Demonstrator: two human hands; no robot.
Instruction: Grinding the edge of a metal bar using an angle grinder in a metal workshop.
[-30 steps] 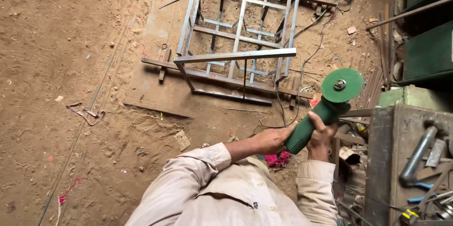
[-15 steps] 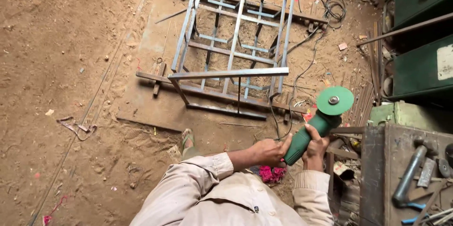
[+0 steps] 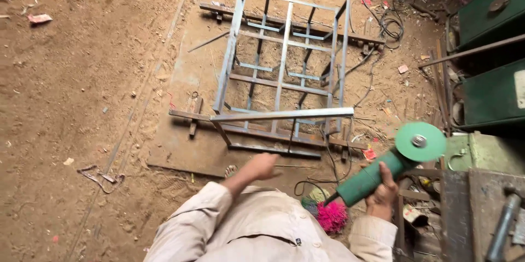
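Right hand point(image 3: 381, 196) grips the green angle grinder point(image 3: 391, 163), disc clear of the welded steel frame point(image 3: 284, 70); left hand point(image 3: 263, 166), loosely spread and empty, reaches toward it. Grinding not begun.

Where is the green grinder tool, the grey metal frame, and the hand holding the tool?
green angle grinder point(image 3: 367, 181), head view, on its body.
grey metal frame point(image 3: 281, 65), head view, on the middle upright bar.
right hand point(image 3: 381, 195), head view, on its back.

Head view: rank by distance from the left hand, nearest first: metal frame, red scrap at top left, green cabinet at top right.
From the left hand:
1. Metal frame, directly ahead on the ground, nearest.
2. Green cabinet, far to the upper right.
3. Red scrap, far upper left on the dirt, farthest.
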